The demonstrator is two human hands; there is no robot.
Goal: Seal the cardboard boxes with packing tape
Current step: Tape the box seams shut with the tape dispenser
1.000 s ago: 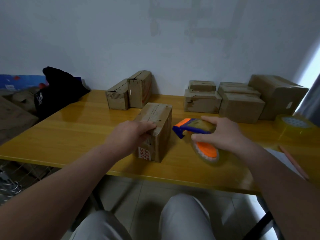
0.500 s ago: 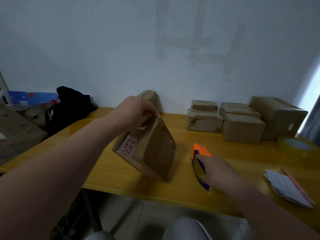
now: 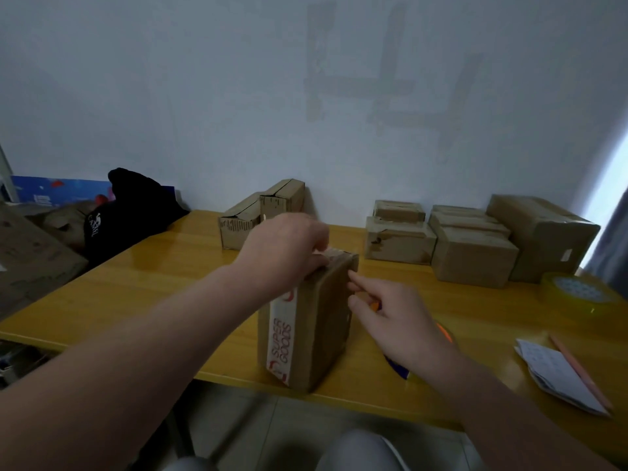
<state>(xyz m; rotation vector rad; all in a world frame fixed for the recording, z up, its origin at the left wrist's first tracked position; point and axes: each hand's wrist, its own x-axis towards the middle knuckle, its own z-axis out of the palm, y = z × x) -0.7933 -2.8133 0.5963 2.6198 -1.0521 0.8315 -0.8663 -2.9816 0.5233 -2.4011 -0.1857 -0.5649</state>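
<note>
box (image 3: 316,321) upright, tape dispenser (image 3: 399,368) alongside, stacked boxes (image 3: 472,256) behind

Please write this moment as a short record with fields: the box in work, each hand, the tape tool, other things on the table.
Box in work: brown cardboard box with a white SUPER GOODS strip, standing on end near the front edge of the yellow wooden table.
Left hand: grips the box's top edge.
Right hand: lies over the orange and blue tape dispenser, fingertips at the box's side; grip unclear.
Other: brown cardboard boxes along the wall; yellowish tape roll; folded white paper.
</note>
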